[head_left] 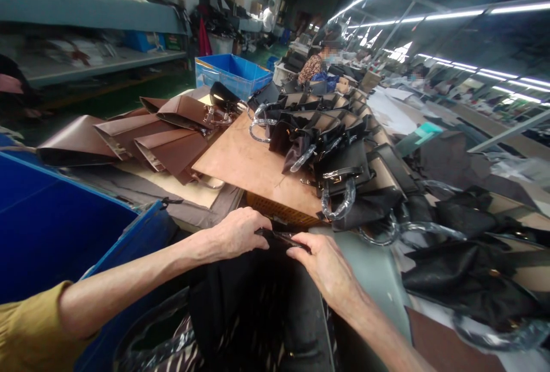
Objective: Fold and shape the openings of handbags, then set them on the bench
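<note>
A black handbag (258, 303) lies open across my lap, its dark inside facing up. My left hand (244, 231) pinches the bag's far top edge, fingers closed over it. A short way to the right, my right hand (322, 257) grips the same edge between thumb and fingers. One plastic-wrapped handle (163, 352) of the bag hangs at the lower left, beside striped cloth (180, 332). Shadow hides most of the bag's interior.
Many black handbags (344, 154) with wrapped handles crowd the table ahead and right. Brown bag pieces (167, 137) lie at left, near a tan board (258, 160). A blue bin (55, 223) stands close on my left, another blue crate (232, 71) farther off. A co-worker (315, 65) sits beyond.
</note>
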The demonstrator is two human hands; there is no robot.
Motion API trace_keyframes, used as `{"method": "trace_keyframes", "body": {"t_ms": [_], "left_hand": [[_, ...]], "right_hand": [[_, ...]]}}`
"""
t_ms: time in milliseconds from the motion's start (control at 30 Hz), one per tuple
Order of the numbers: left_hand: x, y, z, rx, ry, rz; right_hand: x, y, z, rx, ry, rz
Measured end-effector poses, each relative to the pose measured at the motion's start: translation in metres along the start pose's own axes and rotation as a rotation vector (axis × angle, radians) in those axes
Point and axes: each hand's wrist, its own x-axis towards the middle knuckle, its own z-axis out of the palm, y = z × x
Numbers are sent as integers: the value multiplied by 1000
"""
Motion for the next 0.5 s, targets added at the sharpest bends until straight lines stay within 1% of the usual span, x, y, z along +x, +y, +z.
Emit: {"method": "trace_keyframes", "body": {"t_ms": [167,333,500], "left_hand": [[0,0,0,-82,-2,-17],[0,0,0,-81,-12,-6],[0,-1,4,-92,31,-15]], "right_hand": [[4,-2,0,-101,-10,-48],[6,-2,-1,-140,-46,-49],[7,-1,1,-168,-32,-40]]}}
